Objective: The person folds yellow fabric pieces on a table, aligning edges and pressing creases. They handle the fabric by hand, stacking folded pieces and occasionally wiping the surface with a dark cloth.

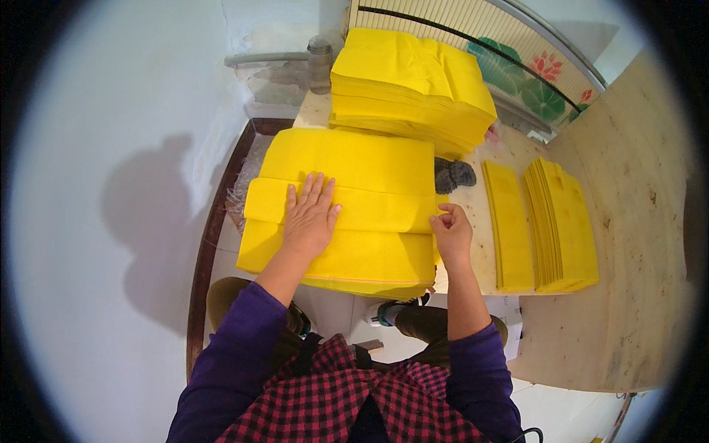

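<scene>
A yellow felt-like sheet (354, 209) lies folded in a band across a stack of yellow sheets (336, 251) in front of me. On the left part of that band my left hand (309, 219) rests palm down, its fingers stretched out and spread. At the band's right end my right hand (452, 230) is closed, thumb and forefinger pinched at the sheet's edge. The fingers hide exactly how much of the edge they hold.
Behind stands a tall pile of yellow sheets (410, 77), with a dark bottle (319, 65) to its left. A dark grey fuzzy item (453, 176) lies beside the stack. Folded yellow bundles (565, 225) stand at the right, near a wooden panel (628, 221). A white wall (111, 244) is on the left.
</scene>
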Demonstrator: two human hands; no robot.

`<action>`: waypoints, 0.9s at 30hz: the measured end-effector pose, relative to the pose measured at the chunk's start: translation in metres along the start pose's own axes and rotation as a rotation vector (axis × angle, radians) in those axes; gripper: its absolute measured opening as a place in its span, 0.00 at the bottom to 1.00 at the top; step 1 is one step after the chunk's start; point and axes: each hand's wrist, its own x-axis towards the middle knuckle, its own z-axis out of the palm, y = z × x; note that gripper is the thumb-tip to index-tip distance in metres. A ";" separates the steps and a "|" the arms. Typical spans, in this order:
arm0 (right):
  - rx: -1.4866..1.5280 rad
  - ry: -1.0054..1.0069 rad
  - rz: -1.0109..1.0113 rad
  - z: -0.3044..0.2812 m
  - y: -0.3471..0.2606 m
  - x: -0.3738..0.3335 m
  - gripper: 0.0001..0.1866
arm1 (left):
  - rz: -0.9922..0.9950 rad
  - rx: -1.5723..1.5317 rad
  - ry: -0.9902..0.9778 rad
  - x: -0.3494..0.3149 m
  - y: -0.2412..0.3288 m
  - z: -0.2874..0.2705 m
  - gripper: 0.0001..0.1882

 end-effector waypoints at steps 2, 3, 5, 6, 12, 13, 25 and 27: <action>0.006 0.009 -0.001 0.001 -0.001 0.001 0.17 | 0.010 0.023 0.014 -0.001 0.001 -0.001 0.29; 0.026 0.002 0.028 0.002 -0.001 0.001 0.18 | 0.018 0.023 0.029 -0.002 0.001 -0.002 0.29; 0.013 0.016 0.025 0.003 0.000 0.003 0.17 | 0.032 0.027 0.058 -0.004 0.002 -0.003 0.29; 0.027 0.014 0.037 0.004 0.000 0.003 0.17 | 0.036 0.029 0.070 -0.004 0.003 -0.004 0.29; 0.026 0.028 0.028 0.008 0.008 0.006 0.17 | 0.066 0.043 0.114 -0.007 0.004 -0.005 0.29; 0.017 0.041 0.011 0.009 0.009 0.007 0.17 | 0.071 0.042 0.109 -0.008 0.004 -0.006 0.29; -0.404 0.005 -0.459 0.021 -0.044 -0.013 0.26 | -0.033 0.019 -0.077 -0.001 0.004 -0.001 0.30; -0.359 -0.238 -0.511 0.056 -0.064 -0.030 0.32 | -0.035 0.056 -0.107 0.000 0.004 0.001 0.30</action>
